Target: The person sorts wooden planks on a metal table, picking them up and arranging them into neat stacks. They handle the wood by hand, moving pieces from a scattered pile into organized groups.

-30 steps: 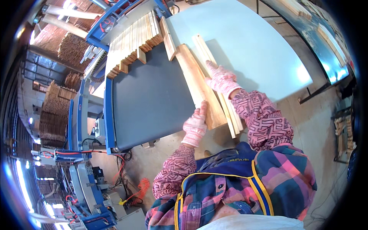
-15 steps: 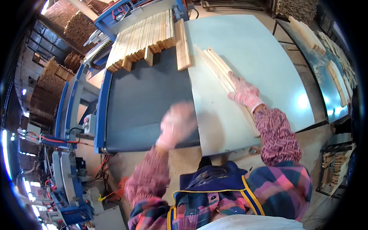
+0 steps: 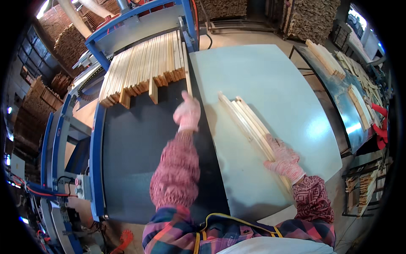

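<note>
Both my hands wear pale pink knitted gloves. My left hand (image 3: 187, 113) reaches forward over the dark belt, its fingers closed at the near end of a wooden strip (image 3: 186, 70). That strip stands on its narrow edge at the right end of a row of strips (image 3: 144, 63). Part of the grip is hidden by the glove. On the pale sheet-covered table, my right hand (image 3: 284, 160) is closed over a small bundle of wooden strips (image 3: 249, 122), which lie slanting side by side. Its thumb lies on their left side, the fingers on the right.
A blue machine frame (image 3: 141, 19) spans the belt (image 3: 156, 148) behind the row; two strips jut nearer than the others. Along the left runs a blue rail (image 3: 98, 165) with a button box (image 3: 82, 186). At right, another table (image 3: 334, 99) carries more strips. Stacked wood stands behind.
My left hand has moved forward to the rightmost strip, which has turned from lying flat to standing on edge against the row. My right hand stays on the bundle. The view has shifted.
</note>
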The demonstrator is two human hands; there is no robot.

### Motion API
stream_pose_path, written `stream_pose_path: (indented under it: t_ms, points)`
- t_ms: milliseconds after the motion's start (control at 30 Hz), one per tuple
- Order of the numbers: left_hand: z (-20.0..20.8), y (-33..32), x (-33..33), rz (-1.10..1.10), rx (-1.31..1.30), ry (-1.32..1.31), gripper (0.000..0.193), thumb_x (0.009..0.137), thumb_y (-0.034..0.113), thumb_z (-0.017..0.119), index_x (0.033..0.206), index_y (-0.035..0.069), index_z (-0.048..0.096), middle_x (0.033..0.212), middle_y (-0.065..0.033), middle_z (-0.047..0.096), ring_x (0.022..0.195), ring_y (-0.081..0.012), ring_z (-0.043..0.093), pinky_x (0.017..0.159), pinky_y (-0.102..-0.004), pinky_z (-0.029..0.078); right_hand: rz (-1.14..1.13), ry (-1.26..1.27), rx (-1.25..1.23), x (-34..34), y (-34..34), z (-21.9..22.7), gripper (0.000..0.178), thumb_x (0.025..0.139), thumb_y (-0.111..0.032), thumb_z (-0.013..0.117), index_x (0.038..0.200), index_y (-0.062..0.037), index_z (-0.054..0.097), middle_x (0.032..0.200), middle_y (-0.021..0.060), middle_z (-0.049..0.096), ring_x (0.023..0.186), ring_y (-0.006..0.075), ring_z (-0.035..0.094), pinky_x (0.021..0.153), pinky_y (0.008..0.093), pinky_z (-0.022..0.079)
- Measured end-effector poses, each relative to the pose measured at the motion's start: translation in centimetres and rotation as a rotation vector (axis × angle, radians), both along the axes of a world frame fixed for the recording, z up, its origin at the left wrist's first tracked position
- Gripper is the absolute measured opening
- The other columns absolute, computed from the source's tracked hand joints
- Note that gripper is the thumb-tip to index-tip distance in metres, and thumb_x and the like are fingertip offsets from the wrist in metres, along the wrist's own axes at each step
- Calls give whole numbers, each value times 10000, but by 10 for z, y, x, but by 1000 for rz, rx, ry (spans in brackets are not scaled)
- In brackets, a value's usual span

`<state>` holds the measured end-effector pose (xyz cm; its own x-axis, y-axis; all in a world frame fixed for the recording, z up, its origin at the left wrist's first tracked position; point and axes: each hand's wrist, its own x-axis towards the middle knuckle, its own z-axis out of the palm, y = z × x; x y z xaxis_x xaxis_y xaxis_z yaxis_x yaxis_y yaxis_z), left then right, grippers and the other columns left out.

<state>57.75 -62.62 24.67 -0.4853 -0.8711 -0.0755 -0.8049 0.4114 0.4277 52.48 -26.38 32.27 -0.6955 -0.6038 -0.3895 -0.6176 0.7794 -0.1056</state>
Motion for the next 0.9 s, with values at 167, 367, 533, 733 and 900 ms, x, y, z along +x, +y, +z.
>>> stream_pose_path:
  t_ms: [167, 367, 533, 733, 900]
  points:
    - [62, -6, -32, -106, 17, 144, 1072, 847, 577, 705, 1604, 130, 91, 1376, -230, 563, 1178, -381, 630, 957, -492, 522, -32, 2, 18, 0, -8, 5, 1015, 764, -431, 721, 1615, -274, 192, 1553, 175, 392, 1325, 397, 507, 1067, 485, 452]
    - [-20, 167, 80, -834, -194, 14, 768, 864, 590, 619, 1466, 140, 460, 1451, -105, 512, 1366, -330, 469, 1087, -478, 429, -59, -23, -124, -7, 0, 9, 1014, 752, -423, 731, 1612, -278, 214, 1448, 204, 514, 1296, 409, 528, 1048, 519, 431]
    - [-44, 338, 207, -1204, -253, 201, 717, 931, 554, 552, 1506, 140, 437, 1520, -116, 478, 1411, -296, 439, 1153, -401, 368, 26, -11, -192, -15, 7, -9, 1024, 777, -458, 738, 1621, -297, 180, 1435, 197, 554, 1319, 422, 517, 1105, 479, 401]
    - [-42, 437, 304, -662, 938, 101, 597, 996, 532, 530, 1446, 140, 534, 1299, -153, 659, 1203, -343, 625, 1050, -393, 474, 10, -61, 2, 2, 9, 4, 1049, 827, -543, 704, 1634, -281, 87, 1469, 203, 530, 1343, 393, 514, 1115, 470, 398]
    - [-6, 447, 294, -429, 489, 508, 952, 827, 411, 797, 1572, 101, 291, 1457, -182, 537, 1289, -334, 576, 1049, -389, 487, -18, -44, -97, 25, 22, -11, 1053, 858, -629, 628, 1637, -219, 51, 1436, 226, 552, 1294, 377, 564, 1093, 465, 415]
